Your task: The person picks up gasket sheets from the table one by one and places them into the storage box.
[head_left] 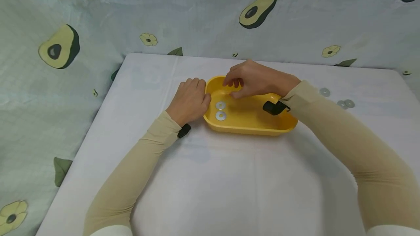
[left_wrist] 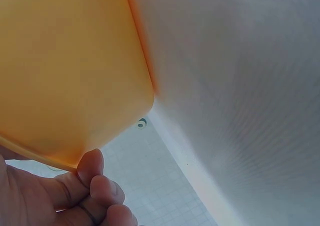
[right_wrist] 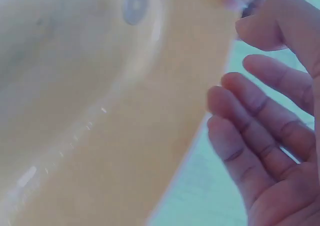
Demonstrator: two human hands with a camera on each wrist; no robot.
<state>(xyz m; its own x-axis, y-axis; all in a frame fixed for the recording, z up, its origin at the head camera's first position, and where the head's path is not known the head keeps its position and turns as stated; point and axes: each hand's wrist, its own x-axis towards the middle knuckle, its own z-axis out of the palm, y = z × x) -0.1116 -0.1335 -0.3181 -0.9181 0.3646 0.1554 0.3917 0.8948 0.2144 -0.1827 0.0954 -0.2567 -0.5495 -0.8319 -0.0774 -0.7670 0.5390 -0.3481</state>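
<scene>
Left hand [head_left: 191, 99] grips the rim of the yellow tray [head_left: 249, 114]; right hand [head_left: 254, 79] is over it, thumb and fingers apart, holding nothing. Seems partway: two washers [head_left: 221, 115] inside beside left hand, three loose washers [head_left: 325, 92] outside, right of right hand.

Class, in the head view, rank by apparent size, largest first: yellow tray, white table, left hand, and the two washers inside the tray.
1. White table
2. Yellow tray
3. Left hand
4. Two washers, too alike to rank apart
</scene>
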